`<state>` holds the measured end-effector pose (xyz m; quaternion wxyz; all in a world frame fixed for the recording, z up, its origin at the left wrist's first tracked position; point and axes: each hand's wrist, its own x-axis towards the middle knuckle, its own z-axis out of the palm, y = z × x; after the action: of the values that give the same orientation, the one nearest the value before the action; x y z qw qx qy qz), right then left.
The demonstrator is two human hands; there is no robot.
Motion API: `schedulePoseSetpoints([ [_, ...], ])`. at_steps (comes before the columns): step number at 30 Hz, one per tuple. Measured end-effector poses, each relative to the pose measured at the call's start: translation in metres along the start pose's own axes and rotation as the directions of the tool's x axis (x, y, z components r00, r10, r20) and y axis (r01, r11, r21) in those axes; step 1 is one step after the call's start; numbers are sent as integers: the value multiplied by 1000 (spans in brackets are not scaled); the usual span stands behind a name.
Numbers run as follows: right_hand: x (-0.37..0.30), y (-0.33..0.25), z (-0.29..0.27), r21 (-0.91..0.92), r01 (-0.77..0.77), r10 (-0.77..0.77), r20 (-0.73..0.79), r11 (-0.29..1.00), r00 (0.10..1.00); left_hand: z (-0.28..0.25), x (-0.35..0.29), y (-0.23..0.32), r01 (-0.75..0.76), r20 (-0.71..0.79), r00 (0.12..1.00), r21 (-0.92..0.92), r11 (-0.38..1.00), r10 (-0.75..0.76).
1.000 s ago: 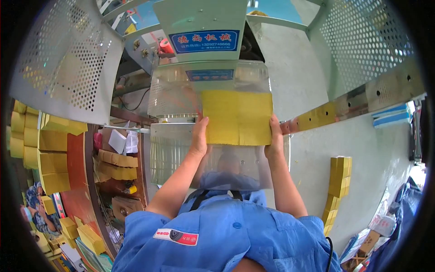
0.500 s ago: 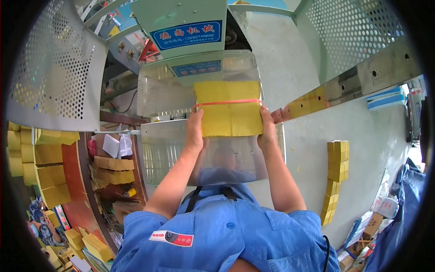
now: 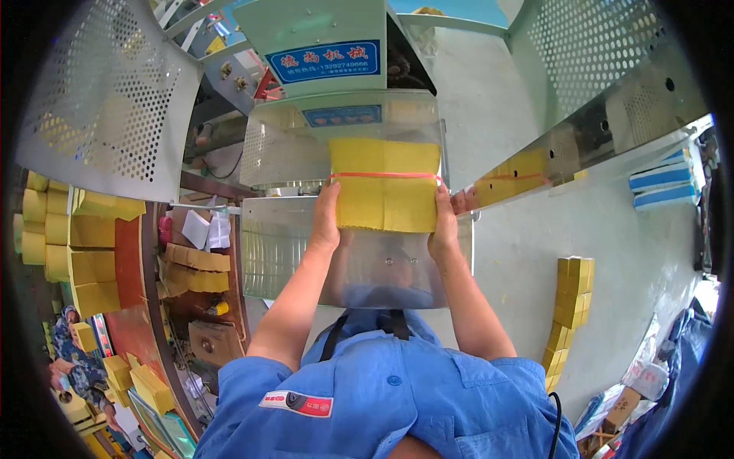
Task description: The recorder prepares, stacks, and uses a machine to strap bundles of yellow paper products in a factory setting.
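Observation:
Between my two hands is a thick stack of yellow paper (image 3: 386, 206), with a red band (image 3: 390, 175) running across it from side to side. My left hand (image 3: 326, 213) grips its left edge. On the opposite edge my right hand (image 3: 443, 218) presses with the thumb along the side; the fingers of both hands are partly hidden. The stack is above a shiny metal machine tray (image 3: 283, 260), whose surface reflects me. Just beyond it rises a clear sloping guard (image 3: 283, 138).
A green machine housing (image 3: 321, 30) stands ahead, flanked by perforated metal panels (image 3: 107, 99). A metal bar (image 3: 581, 145) slants in from the right. Yellow bundles (image 3: 573, 294) lie on the right floor; more yellow stacks (image 3: 95, 268) fill the left. A co-worker (image 3: 76, 359) sits at lower left.
My view has shifted slightly, so the surroundings sit differently. Both hands still hold the stack in nearly the same place over the tray. The co-worker's arm at lower left has moved.

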<state>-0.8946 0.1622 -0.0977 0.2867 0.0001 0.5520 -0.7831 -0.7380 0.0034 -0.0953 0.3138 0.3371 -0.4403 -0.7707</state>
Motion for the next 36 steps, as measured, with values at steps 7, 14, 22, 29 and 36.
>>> schedulePoseSetpoints([
  [7, -26, -10, 3, -54, -59, 67, 158, 997, 985, -5, -53, -5, -144, -210, 962, 148, 978, 173],
  [14, -72, 9, -18, 0, -61, 60, 147, 998, 987, -19, -116, 9, -96, -253, 942, 423, 901, 219],
  [22, -80, -10, -38, -375, 218, -217, 45, 901, 975, -56, -108, 35, -151, -172, 953, 444, 883, 250],
  [29, -71, -7, -26, -422, 251, -205, 152, 871, 967, -59, -99, 27, -161, -18, 984, 341, 926, 178],
  [36, -73, -1, -30, -439, 257, -218, 138, 861, 966, -69, -89, 33, -182, 94, 983, 393, 901, 158],
])
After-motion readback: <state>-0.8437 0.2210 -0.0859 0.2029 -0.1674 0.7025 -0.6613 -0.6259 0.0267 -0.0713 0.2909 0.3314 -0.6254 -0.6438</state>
